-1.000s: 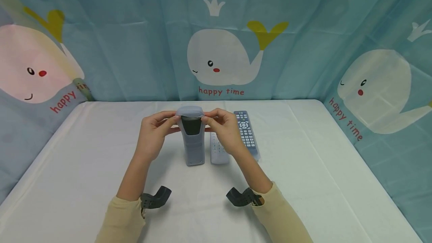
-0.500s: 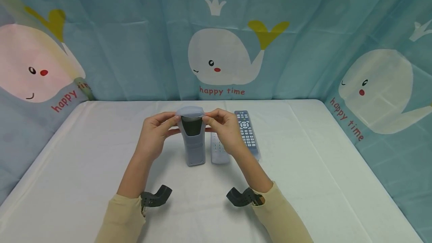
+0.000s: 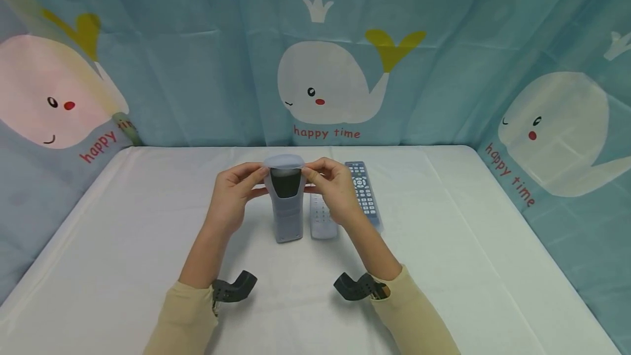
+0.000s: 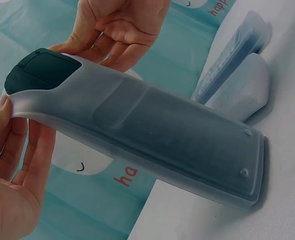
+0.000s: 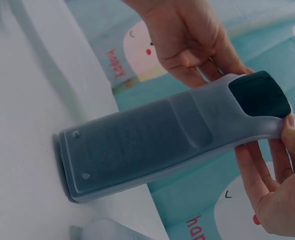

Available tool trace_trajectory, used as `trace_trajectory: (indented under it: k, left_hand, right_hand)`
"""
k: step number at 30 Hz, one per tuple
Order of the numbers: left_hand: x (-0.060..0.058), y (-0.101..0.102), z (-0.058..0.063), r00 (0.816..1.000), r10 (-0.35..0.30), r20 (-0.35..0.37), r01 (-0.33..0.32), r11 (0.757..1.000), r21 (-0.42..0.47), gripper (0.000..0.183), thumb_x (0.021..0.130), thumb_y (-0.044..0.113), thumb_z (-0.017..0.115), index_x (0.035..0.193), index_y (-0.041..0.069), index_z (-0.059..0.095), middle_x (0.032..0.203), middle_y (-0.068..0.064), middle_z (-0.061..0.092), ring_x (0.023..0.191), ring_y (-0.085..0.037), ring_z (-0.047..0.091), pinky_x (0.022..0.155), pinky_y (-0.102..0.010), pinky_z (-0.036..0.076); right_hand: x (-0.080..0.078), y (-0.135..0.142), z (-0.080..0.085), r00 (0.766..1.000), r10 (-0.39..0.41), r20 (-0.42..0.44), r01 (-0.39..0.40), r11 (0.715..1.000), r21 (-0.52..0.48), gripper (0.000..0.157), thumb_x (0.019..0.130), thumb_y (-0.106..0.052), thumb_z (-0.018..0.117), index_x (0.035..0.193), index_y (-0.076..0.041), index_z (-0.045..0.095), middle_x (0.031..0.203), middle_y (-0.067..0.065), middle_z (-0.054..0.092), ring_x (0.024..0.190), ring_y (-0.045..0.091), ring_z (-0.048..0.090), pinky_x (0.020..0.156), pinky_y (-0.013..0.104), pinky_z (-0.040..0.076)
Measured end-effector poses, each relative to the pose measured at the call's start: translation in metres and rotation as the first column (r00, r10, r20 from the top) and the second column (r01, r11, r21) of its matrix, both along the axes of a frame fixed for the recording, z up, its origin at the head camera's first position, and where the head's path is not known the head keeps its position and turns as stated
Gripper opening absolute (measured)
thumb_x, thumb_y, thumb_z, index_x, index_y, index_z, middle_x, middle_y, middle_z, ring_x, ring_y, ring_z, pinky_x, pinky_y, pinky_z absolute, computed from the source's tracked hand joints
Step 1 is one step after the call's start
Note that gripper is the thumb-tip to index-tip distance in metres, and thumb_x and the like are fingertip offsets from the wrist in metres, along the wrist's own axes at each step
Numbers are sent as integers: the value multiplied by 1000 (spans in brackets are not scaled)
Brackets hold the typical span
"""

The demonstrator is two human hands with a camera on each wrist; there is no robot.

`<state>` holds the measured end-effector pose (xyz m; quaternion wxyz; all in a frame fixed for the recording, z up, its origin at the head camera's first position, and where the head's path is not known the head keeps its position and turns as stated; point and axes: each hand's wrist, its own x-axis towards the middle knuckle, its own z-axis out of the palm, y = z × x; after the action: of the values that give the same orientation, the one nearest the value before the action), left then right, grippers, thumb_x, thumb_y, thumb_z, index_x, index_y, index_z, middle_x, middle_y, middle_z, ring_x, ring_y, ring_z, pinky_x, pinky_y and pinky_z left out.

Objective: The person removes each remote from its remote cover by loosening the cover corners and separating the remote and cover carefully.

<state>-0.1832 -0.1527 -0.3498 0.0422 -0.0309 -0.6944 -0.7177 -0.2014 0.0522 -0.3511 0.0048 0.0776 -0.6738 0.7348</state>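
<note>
A dark remote control (image 4: 42,70) sits inside a translucent silicone sleeve (image 4: 172,137), its back turned toward me. The bare dark end shows through the opening at the top; the rest is covered. It stands tilted, lower end right at the tabletop. In the head view, my left hand (image 3: 231,196) pinches the sleeve's top left edge, thumb on the near side and fingers behind. Opposite it, my right hand (image 3: 337,190) pinches the top right edge the same way. Between the thumbs, the sleeve's pale top flap (image 3: 284,161) bulges above the dark end.
Behind and beside my right hand lie a pale remote (image 3: 323,226) and a longer grey-blue remote (image 3: 363,193) with white buttons. A white cloth covers the table (image 3: 443,267). A whale-print curtain (image 3: 222,86) closes off the back and sides.
The whole head view has shifted slightly, and the hands and sleeved remote appear a little further right. Both hands keep their pinch on the sleeve's upper edges.
</note>
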Motion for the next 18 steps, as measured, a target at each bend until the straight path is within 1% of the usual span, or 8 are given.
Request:
trace_trajectory:
  k: [4,9,14,18]
  left_hand:
    - [0,1,-1,1000,10,-5,-10,1000,-5,18,106,7,64,116,-5,72,93,10,68,93,-10,65,85,-25,63]
    - [1,3,-1,1000,19,-13,-19,1000,-7,19,106,8,64,116,-7,71,94,10,67,92,-10,65,84,-24,62]
    - [1,4,0,1000,27,-8,-27,1000,1,17,106,8,64,114,-4,71,94,9,67,92,-10,65,83,-24,62]
    - [0,5,0,999,32,-10,-32,999,8,15,106,8,64,113,-3,72,93,9,67,91,-9,65,83,-24,62]
  right_hand:
    - [0,0,0,1000,-2,7,2,1000,-11,11,101,2,67,107,12,70,98,5,70,81,13,70,78,36,66]
    - [0,0,1,1000,-6,10,6,1000,-7,13,101,3,67,108,14,68,95,3,70,80,11,70,76,34,66]
    - [1,-1,3,1000,-12,6,13,1000,-23,10,101,3,67,105,12,69,91,-1,70,78,10,70,72,31,65]
    - [2,-2,3,1000,-20,-3,20,1000,-21,10,101,2,68,104,11,70,90,-1,70,77,10,70,73,32,66]
